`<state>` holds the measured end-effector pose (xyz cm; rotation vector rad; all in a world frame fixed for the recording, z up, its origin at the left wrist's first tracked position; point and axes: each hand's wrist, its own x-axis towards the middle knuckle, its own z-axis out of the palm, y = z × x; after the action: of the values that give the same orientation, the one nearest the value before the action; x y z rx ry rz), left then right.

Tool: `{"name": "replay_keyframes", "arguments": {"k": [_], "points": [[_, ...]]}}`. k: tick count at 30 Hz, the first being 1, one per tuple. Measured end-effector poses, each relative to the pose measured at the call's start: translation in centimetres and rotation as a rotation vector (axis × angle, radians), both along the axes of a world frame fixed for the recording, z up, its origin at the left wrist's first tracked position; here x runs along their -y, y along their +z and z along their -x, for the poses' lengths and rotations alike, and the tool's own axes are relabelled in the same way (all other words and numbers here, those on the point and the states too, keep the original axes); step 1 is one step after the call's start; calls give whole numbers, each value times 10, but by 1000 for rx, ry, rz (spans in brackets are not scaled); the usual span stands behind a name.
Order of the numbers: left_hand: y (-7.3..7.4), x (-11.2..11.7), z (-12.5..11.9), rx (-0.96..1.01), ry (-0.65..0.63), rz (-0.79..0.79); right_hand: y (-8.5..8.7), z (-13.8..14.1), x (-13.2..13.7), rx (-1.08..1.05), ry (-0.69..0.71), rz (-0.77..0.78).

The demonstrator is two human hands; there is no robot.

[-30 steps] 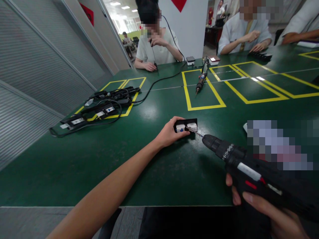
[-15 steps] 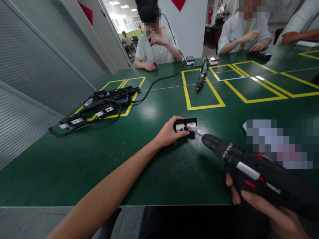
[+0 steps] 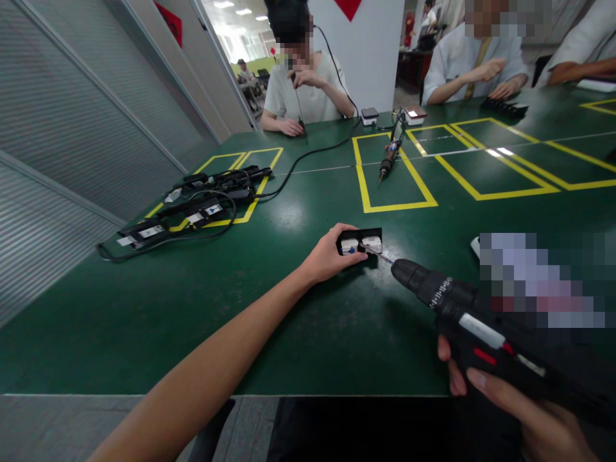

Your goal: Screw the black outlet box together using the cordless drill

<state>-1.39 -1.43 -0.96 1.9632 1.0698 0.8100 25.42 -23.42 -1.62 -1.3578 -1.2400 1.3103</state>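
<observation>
My left hand [image 3: 332, 256] is closed around the left end of a small black block with two white labelled patches [image 3: 371, 244], holding it against the green table. In my right hand [image 3: 510, 398] is a black cordless drill [image 3: 433, 289] with red and white markings. Its long thin bit [image 3: 382, 256] slants up and left to the block, the tip lying between the two white patches. Whether the tip sits in a screw is too small to tell. My right fingers wrap the drill's grip, and the back of the drill runs off the right edge.
Black power strips and cables [image 3: 206, 199] lie at the left. A dark pen-shaped electric tool [image 3: 389, 157] rests inside a yellow taped frame [image 3: 399, 208]. A blurred-out object [image 3: 534, 276] lies right of the drill. Across the table [image 3: 298, 333], a person [image 3: 308, 83] holds a screwdriver; others sit further right.
Hardly anything differs. The whole view has shifted slightly; both hands, the block and the drill keep the same positions relative to each other.
</observation>
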Motion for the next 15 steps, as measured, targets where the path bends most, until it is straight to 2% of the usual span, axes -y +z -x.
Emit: {"name": "replay_keyframes", "arguments": {"k": [7,11,15], "points": [[-2,-1,-1,6,4,11,5,3,-5,26,33,-50],[-1,-1,0,12,2,19,5,1,-5,60,12,-58],[-1,0,0,22,-5,31,13,5,-7,58,-24,-67]]}}
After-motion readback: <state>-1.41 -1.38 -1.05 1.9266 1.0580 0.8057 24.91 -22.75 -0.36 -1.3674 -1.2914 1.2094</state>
